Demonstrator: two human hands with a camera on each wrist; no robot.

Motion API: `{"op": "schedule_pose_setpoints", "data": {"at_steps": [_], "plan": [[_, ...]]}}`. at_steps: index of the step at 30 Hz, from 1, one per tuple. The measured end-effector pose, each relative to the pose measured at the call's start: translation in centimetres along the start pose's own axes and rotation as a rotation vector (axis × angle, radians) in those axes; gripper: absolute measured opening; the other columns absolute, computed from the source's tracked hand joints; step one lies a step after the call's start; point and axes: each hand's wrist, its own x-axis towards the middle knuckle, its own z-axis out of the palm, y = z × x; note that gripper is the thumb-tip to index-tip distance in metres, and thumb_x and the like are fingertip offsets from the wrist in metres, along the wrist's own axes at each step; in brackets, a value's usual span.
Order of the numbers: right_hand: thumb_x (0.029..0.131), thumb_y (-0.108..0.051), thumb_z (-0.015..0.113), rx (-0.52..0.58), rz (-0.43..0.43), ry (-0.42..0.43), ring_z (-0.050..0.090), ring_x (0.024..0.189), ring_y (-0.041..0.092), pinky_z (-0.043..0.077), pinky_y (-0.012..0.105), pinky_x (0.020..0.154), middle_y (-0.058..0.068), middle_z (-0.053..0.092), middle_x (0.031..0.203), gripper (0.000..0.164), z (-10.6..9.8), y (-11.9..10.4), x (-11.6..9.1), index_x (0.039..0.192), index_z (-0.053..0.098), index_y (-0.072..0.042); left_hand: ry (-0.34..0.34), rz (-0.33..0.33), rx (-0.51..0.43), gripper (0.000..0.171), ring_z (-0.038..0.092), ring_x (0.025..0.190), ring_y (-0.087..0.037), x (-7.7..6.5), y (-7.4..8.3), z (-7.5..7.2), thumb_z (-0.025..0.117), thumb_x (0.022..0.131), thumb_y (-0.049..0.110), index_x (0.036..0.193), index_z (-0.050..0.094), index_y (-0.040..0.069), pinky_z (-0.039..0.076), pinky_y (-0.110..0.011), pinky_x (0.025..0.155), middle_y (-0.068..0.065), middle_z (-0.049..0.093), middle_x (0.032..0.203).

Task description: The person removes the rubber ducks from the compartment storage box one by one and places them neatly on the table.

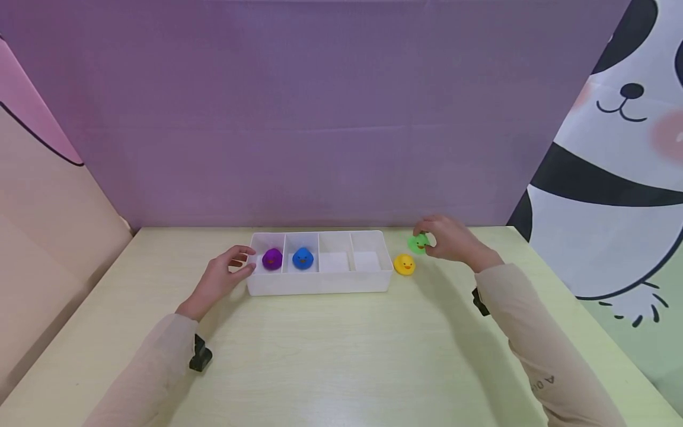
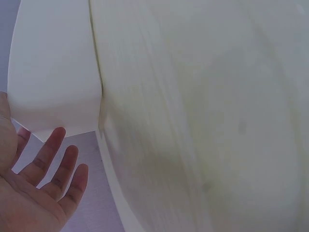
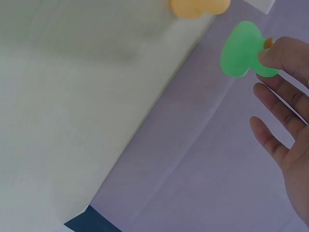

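A white box (image 1: 320,283) with several compartments stands toward the back of the table. A purple toy duck (image 1: 272,259) sits in its leftmost compartment, and a blue toy duck (image 1: 303,258) in the one beside it. My left hand (image 1: 223,279) rests at the box's left end, fingers loosely bent; in the left wrist view the fingertips (image 2: 60,133) meet the box's end wall. Right of the box, my right hand (image 1: 452,240) pinches a green toy duck (image 3: 239,50) between thumb and finger, the other fingers spread. A yellow toy duck (image 1: 404,264) lies by the box's right end.
The pale wooden table (image 1: 331,350) ends at a purple cloth backdrop (image 1: 320,118) just behind the box. A panda-printed sheet (image 1: 603,249) hangs at the right. Each sleeve has a dark device (image 1: 200,354) at the wrist.
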Motion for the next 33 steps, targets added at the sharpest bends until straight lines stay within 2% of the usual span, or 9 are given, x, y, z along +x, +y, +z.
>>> {"op": "schedule_pose_setpoints", "data": {"at_steps": [10,15,20,33], "plan": [[0.066,0.000,0.068,0.002,0.026,-0.004,0.055,0.079,0.020,0.047,0.037,0.071,0.002,0.062,0.087,0.027,1.3,1.1,-1.5,0.091,0.066,-0.008,0.002,0.005,0.002,0.032,0.057,0.104,-0.037,0.0,-0.1,0.1,0.058,0.089,0.020,0.118,0.053,0.009,0.048,-0.049,0.087,-0.021,0.059,0.116],[0.068,-0.001,0.069,0.014,0.071,-0.047,0.053,0.079,0.018,0.047,0.036,0.071,0.002,0.062,0.088,0.028,2.0,1.4,-2.1,0.095,0.066,-0.008,0.003,0.004,0.003,0.032,0.057,0.105,-0.037,0.0,-0.1,0.0,0.059,0.089,0.020,0.119,0.053,0.009,0.048,-0.049,0.087,-0.021,0.059,0.116],[0.070,0.000,0.068,0.031,0.112,-0.092,0.054,0.083,0.023,0.047,0.038,0.073,0.003,0.063,0.091,0.029,2.6,1.6,-2.7,0.098,0.066,-0.007,-0.003,-0.007,-0.005,0.031,0.056,0.105,-0.037,0.0,-0.2,0.0,0.059,0.089,0.021,0.118,0.053,0.011,0.048,-0.049,0.088,-0.020,0.058,0.116],[0.069,0.002,0.068,0.046,0.103,-0.099,0.055,0.085,0.026,0.048,0.041,0.074,0.005,0.063,0.092,0.029,3.9,1.8,-3.4,0.097,0.065,-0.006,-0.008,-0.010,-0.002,0.031,0.056,0.106,-0.036,0.0,-0.1,0.1,0.059,0.089,0.021,0.118,0.053,0.012,0.047,-0.049,0.089,-0.019,0.058,0.116]]}}
